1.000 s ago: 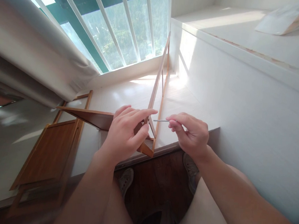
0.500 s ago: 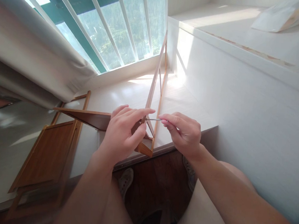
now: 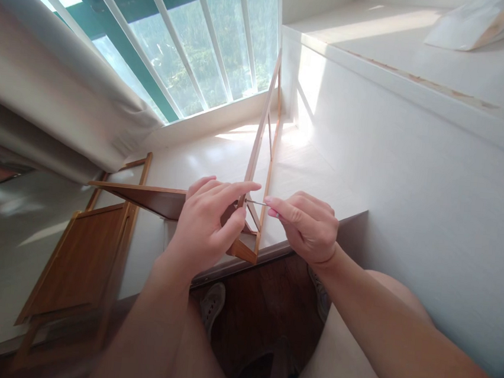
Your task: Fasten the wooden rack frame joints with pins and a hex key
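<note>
A wooden frame with slim bars (image 3: 261, 127) stands on the pale ledge, and a brown wooden panel (image 3: 153, 198) juts from it to the left. My left hand (image 3: 206, 223) is around the joint of panel and frame, thumb below and index finger stretched along the top; its other fingers are partly hidden. Between thumb and index finger, a bar end shows a small dark hole or screw head. My right hand (image 3: 308, 224) pinches a thin metal hex key (image 3: 256, 202), its far tip at that spot. The key's near end is hidden in my fingers.
Another wooden piece with a panel (image 3: 78, 261) leans at the left. Beyond the ledge (image 3: 191, 168) is a barred window (image 3: 195, 41), with a grey curtain (image 3: 58, 69) beside it. A white wall block (image 3: 399, 144) rises at the right, a plastic bag (image 3: 467, 28) on top. My shoes (image 3: 212, 307) are below.
My right fingers have shifted slightly on the hex key and the hand has turned a little. My left hand and the wooden frame stay nearly in place.
</note>
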`<action>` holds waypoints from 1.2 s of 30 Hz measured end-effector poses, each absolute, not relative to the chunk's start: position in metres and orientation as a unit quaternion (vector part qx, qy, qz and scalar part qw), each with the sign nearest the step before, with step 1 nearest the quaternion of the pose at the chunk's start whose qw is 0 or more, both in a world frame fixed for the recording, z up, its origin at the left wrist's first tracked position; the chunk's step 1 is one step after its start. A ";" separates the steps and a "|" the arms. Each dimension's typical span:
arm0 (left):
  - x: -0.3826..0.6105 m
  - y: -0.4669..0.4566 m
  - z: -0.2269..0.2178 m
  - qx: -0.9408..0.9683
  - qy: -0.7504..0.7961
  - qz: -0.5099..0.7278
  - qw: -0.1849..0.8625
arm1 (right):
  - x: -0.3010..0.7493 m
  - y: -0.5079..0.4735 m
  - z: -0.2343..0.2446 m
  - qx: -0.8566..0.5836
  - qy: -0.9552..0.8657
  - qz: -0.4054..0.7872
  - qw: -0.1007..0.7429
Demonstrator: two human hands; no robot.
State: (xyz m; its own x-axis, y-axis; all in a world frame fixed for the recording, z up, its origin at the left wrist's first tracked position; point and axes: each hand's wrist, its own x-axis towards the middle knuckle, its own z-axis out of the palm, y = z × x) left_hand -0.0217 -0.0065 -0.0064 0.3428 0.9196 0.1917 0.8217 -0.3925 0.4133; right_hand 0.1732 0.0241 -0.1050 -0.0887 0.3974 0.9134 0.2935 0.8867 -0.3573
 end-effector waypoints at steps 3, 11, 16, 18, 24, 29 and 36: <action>-0.022 -0.007 -0.006 0.810 0.537 0.202 0.123 | 0.170 0.024 -0.106 -0.237 -0.729 0.051 0.640; -0.022 -0.008 -0.007 0.810 0.537 0.200 0.126 | 0.165 0.025 -0.117 -0.272 -0.691 0.103 0.662; -0.022 -0.008 -0.006 0.814 0.532 0.204 0.117 | 0.169 0.027 -0.113 -0.303 -0.707 0.078 0.634; -0.021 -0.008 -0.006 0.814 0.531 0.207 0.115 | 0.170 0.028 -0.110 -0.316 -0.718 0.081 0.614; -0.020 -0.007 -0.006 0.813 0.533 0.206 0.115 | 0.172 0.025 -0.103 -0.299 -0.732 0.097 0.605; -0.020 -0.007 -0.006 0.814 0.531 0.205 0.113 | 0.173 0.024 -0.101 -0.255 -0.740 0.076 0.618; -0.021 -0.008 -0.007 0.817 0.527 0.208 0.112 | 0.170 0.023 -0.100 -0.283 -0.730 0.162 0.600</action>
State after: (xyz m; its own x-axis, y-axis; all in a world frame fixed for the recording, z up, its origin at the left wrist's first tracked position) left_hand -0.0211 -0.0076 -0.0069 0.3589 0.9067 0.2217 0.8131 -0.4203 0.4026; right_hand 0.1705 0.0229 -0.1002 -0.1181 0.6088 0.7845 0.2189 0.7866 -0.5774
